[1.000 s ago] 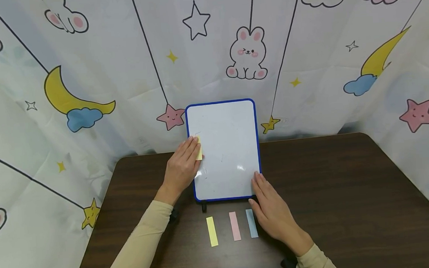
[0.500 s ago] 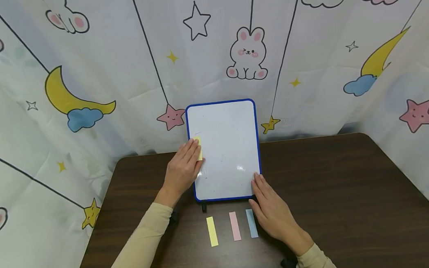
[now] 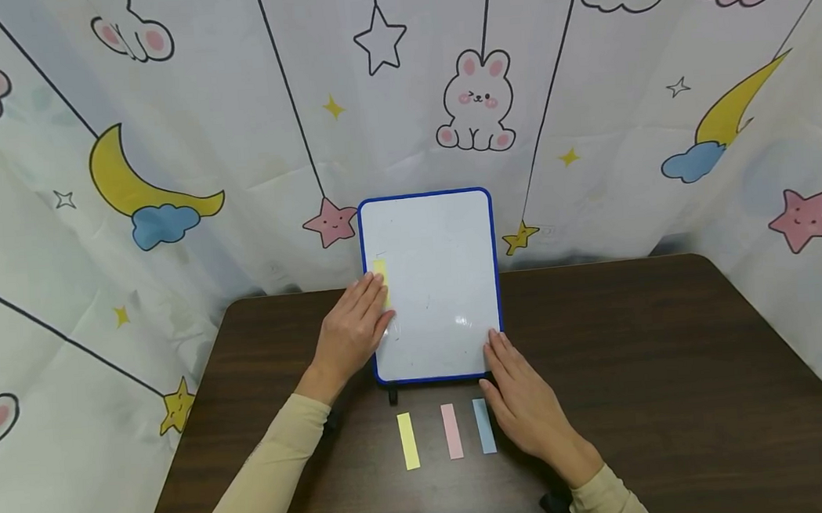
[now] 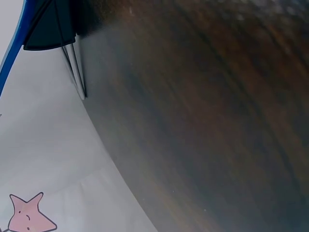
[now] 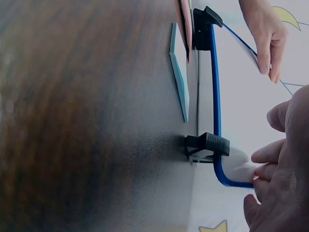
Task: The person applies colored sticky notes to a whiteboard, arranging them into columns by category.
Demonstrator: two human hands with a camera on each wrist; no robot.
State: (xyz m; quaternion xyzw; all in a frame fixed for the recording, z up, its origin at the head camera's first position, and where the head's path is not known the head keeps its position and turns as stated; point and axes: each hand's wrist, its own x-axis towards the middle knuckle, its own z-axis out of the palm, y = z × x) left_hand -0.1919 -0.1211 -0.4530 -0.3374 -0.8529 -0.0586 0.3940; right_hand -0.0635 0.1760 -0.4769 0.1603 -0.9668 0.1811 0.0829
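Observation:
A small whiteboard (image 3: 434, 286) with a blue frame stands propped at the table's back edge. A yellow sticky note strip (image 3: 379, 267) lies on its left side. My left hand (image 3: 350, 327) rests on that strip with straight fingers, covering its lower part. The fingers of my right hand (image 3: 529, 406) lie extended against the board's lower right edge, with the thumb apart. In the right wrist view, my right hand (image 5: 285, 164) touches the board near its corner, and my left hand (image 5: 265, 41) is at the far side.
On the table (image 3: 645, 383) in front of the board lie a yellow sticky pad (image 3: 408, 441), a pink one (image 3: 451, 431) and a blue one (image 3: 484, 425). Black clip feet (image 5: 207, 143) hold up the board. A printed curtain (image 3: 232, 103) hangs behind.
My left hand has slid slightly down the board, and more of the yellow strip's top shows above the fingertips. My right hand stays at the lower right edge.

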